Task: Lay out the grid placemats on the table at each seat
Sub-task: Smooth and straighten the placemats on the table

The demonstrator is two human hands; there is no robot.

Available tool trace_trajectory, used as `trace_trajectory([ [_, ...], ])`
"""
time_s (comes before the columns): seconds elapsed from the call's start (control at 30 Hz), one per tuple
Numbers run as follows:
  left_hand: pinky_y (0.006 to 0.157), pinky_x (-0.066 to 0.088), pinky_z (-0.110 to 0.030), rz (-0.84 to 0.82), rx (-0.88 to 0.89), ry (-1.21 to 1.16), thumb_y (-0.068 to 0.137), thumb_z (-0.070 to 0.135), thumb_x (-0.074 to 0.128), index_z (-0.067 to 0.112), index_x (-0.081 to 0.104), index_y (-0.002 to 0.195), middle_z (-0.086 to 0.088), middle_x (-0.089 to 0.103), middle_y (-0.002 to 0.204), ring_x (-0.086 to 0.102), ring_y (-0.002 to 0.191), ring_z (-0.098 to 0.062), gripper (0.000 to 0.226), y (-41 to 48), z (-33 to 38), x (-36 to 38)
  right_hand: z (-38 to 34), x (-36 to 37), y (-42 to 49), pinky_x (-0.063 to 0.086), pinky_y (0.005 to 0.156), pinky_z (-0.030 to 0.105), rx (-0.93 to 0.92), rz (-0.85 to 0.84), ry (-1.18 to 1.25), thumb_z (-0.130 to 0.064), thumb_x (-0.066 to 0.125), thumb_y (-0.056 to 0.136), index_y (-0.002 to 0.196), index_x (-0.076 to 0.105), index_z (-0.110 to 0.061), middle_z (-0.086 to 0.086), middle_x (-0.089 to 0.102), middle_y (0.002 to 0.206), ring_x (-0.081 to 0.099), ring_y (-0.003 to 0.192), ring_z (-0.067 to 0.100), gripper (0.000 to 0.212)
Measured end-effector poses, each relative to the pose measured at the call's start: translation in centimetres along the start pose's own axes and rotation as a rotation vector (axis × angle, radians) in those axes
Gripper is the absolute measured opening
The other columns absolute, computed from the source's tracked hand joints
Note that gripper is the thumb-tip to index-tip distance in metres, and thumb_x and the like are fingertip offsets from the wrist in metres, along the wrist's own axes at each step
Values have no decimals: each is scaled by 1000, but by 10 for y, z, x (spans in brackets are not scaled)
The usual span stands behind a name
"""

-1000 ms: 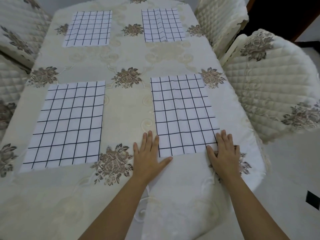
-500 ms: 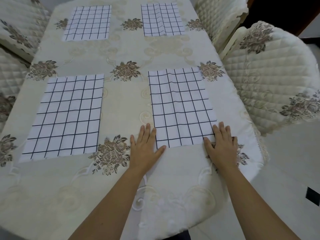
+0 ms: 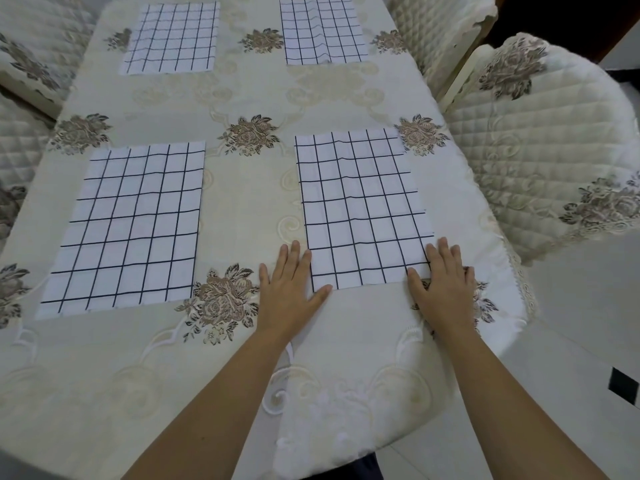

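Several white placemats with a dark grid lie flat on the cream tablecloth (image 3: 249, 202). The near right placemat (image 3: 360, 202) has my hands at its two near corners. My left hand (image 3: 291, 289) lies flat with straight fingers, thumb on the mat's near left corner. Flat on the near right corner rests my right hand (image 3: 445, 282). A second placemat (image 3: 131, 226) lies at the near left, one more placemat (image 3: 173, 36) at the far left, and another placemat (image 3: 322, 31) at the far right, slightly wrinkled.
Quilted cream chairs stand round the table: one chair (image 3: 540, 150) close on the right, another chair (image 3: 440, 32) behind it, and a chair (image 3: 31, 46) on the left. The cloth has brown flower patches (image 3: 221, 303). Pale floor (image 3: 571, 341) lies to the right.
Both hands stay flat on the near corners of the right placemat. The view has tilted slightly, so the table sits higher in the frame than a second ago.
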State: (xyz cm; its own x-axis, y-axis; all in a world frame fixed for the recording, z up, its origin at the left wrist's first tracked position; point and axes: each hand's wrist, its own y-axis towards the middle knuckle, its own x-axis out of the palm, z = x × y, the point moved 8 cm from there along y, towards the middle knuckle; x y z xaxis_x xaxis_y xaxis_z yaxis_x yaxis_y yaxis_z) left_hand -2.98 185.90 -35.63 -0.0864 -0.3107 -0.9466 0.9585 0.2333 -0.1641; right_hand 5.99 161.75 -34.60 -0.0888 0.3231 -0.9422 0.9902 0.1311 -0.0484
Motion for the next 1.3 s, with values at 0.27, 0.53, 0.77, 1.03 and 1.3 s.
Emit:
trace_trajectory([
  [0.27, 114, -5, -46, 12, 0, -16, 73, 71, 3, 23, 9, 149, 6, -8, 157, -11, 144, -11, 90, 0, 0, -1, 0, 0, 0, 4, 117, 44, 4, -7, 5, -49, 29, 83, 144, 28, -17, 0, 12, 157, 4, 146, 19, 69],
  [0.53, 114, -6, -46, 6, -10, -14, 73, 70, 0, 25, 6, 149, 6, -9, 157, -13, 144, -11, 89, 0, -1, 0, 1, 1, 1, 4, 117, 44, 7, -24, -25, -50, 27, 84, 146, 24, -20, -2, 9, 158, 2, 146, 18, 69],
  [0.77, 114, -7, -46, 12, -14, 19, 73, 68, -4, 24, 2, 149, 6, -12, 157, -13, 144, -11, 88, 1, -2, 2, 1, 1, 1, 7, 117, 45, 11, -14, -30, -50, 27, 84, 145, 26, -20, -2, 11, 158, 4, 146, 18, 69],
  [1.03, 116, -2, -40, 137, -45, -282, 78, 65, 9, 15, 7, 149, 2, 1, 157, -5, 140, -4, 86, -11, -23, -26, -9, -9, -3, 3, 116, 46, 32, 60, 139, -56, 16, 79, 147, 19, -15, 2, 14, 157, 7, 146, 19, 80],
  [1.3, 115, 7, -42, 333, -220, -162, 83, 60, 28, 7, 31, 143, -8, 23, 154, 18, 143, -21, 80, -67, -147, -87, -137, 22, -34, -8, 115, 38, -226, -74, 243, -54, 19, 78, 147, 19, -17, -1, 11, 157, 2, 146, 15, 78],
])
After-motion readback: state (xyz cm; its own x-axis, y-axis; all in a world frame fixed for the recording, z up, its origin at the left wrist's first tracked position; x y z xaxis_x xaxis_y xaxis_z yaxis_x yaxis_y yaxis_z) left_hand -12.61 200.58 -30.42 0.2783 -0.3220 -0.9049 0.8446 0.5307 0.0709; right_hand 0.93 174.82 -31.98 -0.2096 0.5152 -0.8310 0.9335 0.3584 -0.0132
